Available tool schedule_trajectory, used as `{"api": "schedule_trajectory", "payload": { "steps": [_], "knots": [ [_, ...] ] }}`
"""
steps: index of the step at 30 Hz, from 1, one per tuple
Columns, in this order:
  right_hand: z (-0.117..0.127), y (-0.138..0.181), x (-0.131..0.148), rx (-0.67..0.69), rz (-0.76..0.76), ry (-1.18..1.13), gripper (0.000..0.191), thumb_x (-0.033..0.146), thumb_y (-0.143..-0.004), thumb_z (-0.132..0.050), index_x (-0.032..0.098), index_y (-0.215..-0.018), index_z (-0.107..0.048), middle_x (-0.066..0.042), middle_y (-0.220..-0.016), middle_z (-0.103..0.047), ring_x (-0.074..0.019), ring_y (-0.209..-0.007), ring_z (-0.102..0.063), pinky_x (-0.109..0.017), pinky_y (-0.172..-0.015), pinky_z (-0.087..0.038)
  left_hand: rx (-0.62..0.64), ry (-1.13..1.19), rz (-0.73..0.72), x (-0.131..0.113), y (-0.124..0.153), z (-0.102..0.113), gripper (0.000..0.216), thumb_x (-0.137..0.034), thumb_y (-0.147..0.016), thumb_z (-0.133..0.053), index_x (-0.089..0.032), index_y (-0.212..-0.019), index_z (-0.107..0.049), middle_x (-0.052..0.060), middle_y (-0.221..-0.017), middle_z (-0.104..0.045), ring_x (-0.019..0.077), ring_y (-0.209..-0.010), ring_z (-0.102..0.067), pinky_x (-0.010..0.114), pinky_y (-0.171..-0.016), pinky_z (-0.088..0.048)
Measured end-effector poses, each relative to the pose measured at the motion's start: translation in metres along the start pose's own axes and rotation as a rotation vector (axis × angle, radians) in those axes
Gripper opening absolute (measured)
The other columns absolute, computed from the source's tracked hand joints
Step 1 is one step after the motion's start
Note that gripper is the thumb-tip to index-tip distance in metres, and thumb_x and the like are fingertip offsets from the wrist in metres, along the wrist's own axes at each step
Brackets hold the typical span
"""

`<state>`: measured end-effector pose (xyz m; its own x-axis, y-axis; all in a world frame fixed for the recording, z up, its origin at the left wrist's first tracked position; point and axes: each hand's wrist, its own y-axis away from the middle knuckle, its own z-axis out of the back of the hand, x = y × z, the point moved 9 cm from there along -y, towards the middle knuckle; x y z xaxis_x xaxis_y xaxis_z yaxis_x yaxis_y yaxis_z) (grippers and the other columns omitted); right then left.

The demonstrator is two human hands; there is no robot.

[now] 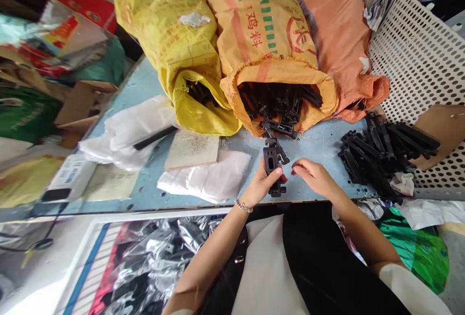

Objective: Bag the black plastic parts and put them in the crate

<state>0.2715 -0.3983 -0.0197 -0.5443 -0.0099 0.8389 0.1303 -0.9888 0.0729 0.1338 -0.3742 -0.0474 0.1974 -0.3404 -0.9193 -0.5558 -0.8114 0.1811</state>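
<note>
My left hand (262,183) is wrapped around a black plastic bracket (271,160) with an oval slot and a small knob at its lower end, thumb across its front. Just right of it, my right hand (315,177) is held with loosely bent fingers; nothing shows between them, and it is apart from the bracket. Beyond the bracket, an orange woven sack (269,29) lies with its mouth toward me, full of similar black parts (286,104). One black part (278,143) lies at the sack's mouth, right behind the bracket. A pile of black parts (381,153) is to the right.
A yellow sack (174,29) and a reddish-orange sack (341,34) flank the middle one. White plastic bags (207,179) and a flat board (192,149) lie left on the blue table (148,179). A perforated white basket (417,53) stands right. Below are plastic-wrapped black items (152,257).
</note>
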Motion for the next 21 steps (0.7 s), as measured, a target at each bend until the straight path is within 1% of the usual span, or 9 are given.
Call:
{"api": "schedule_trajectory", "payload": {
  "steps": [2,4,7,9,12,15,17,18,21],
  "knots": [
    [0.019,0.001,0.025,-0.159,0.187,0.21,0.03,0.046,-0.102,-0.048,0.021,-0.111,-0.061,-0.01,-0.108,-0.069,-0.0244,-0.101,-0.064,-0.037,-0.083,-0.051,0.043,-0.001,0.076,0.004,0.007,-0.003,0.059,-0.059,-0.086,-0.068,-0.022,-0.127,-0.046,0.0,-0.093,-0.06,0.0149,-0.072,-0.065,0.03,-0.065,-0.057],
    [0.025,0.0,0.045,-0.237,0.361,0.397,0.025,0.041,-0.103,-0.046,0.021,-0.109,-0.059,-0.012,-0.106,-0.066,-0.0257,-0.1,-0.061,-0.039,-0.083,-0.051,0.074,0.021,0.121,0.005,0.014,-0.006,0.058,-0.059,-0.084,-0.07,-0.021,-0.124,-0.049,0.0,-0.09,-0.059,0.0129,-0.067,-0.062,0.026,-0.058,-0.054],
    [0.02,-0.007,0.053,-0.182,0.497,0.595,0.025,0.039,-0.103,-0.044,0.022,-0.091,-0.058,-0.009,-0.088,-0.062,-0.0249,-0.085,-0.057,-0.038,-0.073,-0.047,0.093,0.049,0.178,0.004,0.022,-0.009,0.055,-0.059,-0.081,-0.072,-0.02,-0.115,-0.052,-0.001,-0.084,-0.058,0.0105,-0.059,-0.059,0.022,-0.05,-0.048],
    [0.014,-0.012,0.05,-0.083,0.533,0.611,0.032,0.045,-0.101,-0.048,0.023,-0.079,-0.055,-0.008,-0.078,-0.058,-0.0243,-0.078,-0.054,-0.037,-0.068,-0.044,0.115,0.027,0.218,0.006,0.026,-0.011,0.052,-0.06,-0.081,-0.071,-0.02,-0.11,-0.054,-0.001,-0.08,-0.059,0.0105,-0.053,-0.058,0.023,-0.046,-0.047],
    [0.008,-0.02,0.044,0.002,0.481,0.394,0.045,0.055,-0.101,-0.041,0.024,-0.07,-0.049,-0.005,-0.069,-0.052,-0.0216,-0.07,-0.051,-0.036,-0.066,-0.042,0.096,-0.037,0.215,0.009,0.029,-0.011,0.052,-0.061,-0.081,-0.07,-0.02,-0.109,-0.055,-0.001,-0.076,-0.059,0.0125,-0.051,-0.059,0.024,-0.045,-0.048],
    [-0.005,-0.025,0.031,0.033,0.239,0.038,0.052,0.053,-0.106,-0.018,0.023,-0.077,-0.049,-0.001,-0.067,-0.051,-0.0168,-0.061,-0.05,-0.032,-0.061,-0.041,-0.052,-0.029,0.136,0.002,0.024,0.001,0.052,-0.062,-0.08,-0.071,-0.019,-0.107,-0.057,-0.002,-0.072,-0.058,0.0121,-0.051,-0.058,0.023,-0.045,-0.046],
    [-0.023,-0.02,0.03,0.109,0.164,-0.045,0.052,0.051,-0.108,-0.014,0.022,-0.086,-0.052,-0.001,-0.072,-0.057,-0.0153,-0.062,-0.053,-0.029,-0.061,-0.042,-0.177,0.024,0.099,-0.003,0.021,0.016,0.051,-0.062,-0.08,-0.07,-0.019,-0.103,-0.058,-0.002,-0.072,-0.059,0.0107,-0.051,-0.056,0.022,-0.045,-0.044],
    [-0.031,-0.015,0.036,0.142,0.201,0.003,0.049,0.053,-0.107,-0.02,0.021,-0.09,-0.054,-0.002,-0.076,-0.059,-0.0158,-0.067,-0.056,-0.029,-0.063,-0.043,-0.228,0.054,0.09,-0.006,0.02,0.023,0.05,-0.062,-0.08,-0.07,-0.019,-0.103,-0.058,-0.003,-0.072,-0.059,0.0101,-0.052,-0.055,0.022,-0.045,-0.043],
    [-0.047,0.005,0.061,0.164,0.481,0.357,0.039,0.056,-0.102,-0.045,0.02,-0.095,-0.059,-0.006,-0.086,-0.063,-0.0195,-0.079,-0.057,-0.031,-0.069,-0.043,-0.292,0.132,0.117,-0.01,0.017,0.033,0.051,-0.06,-0.078,-0.072,-0.018,-0.104,-0.06,-0.003,-0.073,-0.058,0.0089,-0.053,-0.054,0.021,-0.047,-0.042]
  ]
}}
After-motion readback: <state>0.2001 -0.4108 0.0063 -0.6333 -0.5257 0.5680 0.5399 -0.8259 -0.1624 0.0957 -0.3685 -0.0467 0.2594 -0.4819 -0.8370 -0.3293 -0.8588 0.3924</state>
